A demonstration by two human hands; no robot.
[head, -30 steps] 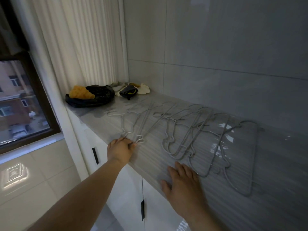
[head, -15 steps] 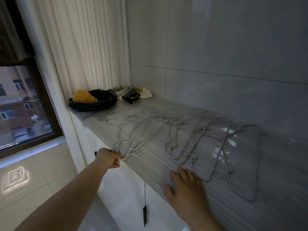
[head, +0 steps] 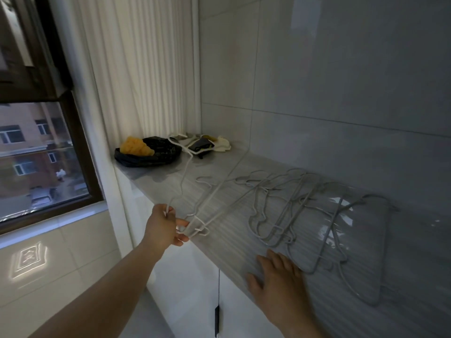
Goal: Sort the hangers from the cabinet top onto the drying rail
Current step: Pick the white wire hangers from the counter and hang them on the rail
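Observation:
Several thin grey wire hangers (head: 297,213) lie overlapping on the grey cabinet top (head: 170,186). My left hand (head: 164,226) is at the cabinet's front edge and grips one pale hanger (head: 188,172) by its lower corner. That hanger is tilted up, its far end raised toward the back corner. Two or three more pale hangers (head: 212,206) lie just beside my left fingers. My right hand (head: 275,280) rests flat and open on the cabinet top, next to the near ends of the grey hangers. No drying rail is in view.
A black bag with a yellow sponge (head: 146,152) and a pile of cloths (head: 207,145) sit in the back corner by the white curtain (head: 136,69). A window (head: 36,152) is to the left. White cabinet doors with dark handles (head: 216,320) lie below.
My left hand has drawn back from the cabinet top to its front edge and lifted one pale hanger, whose far end now stands raised. My right hand has stayed flat in place.

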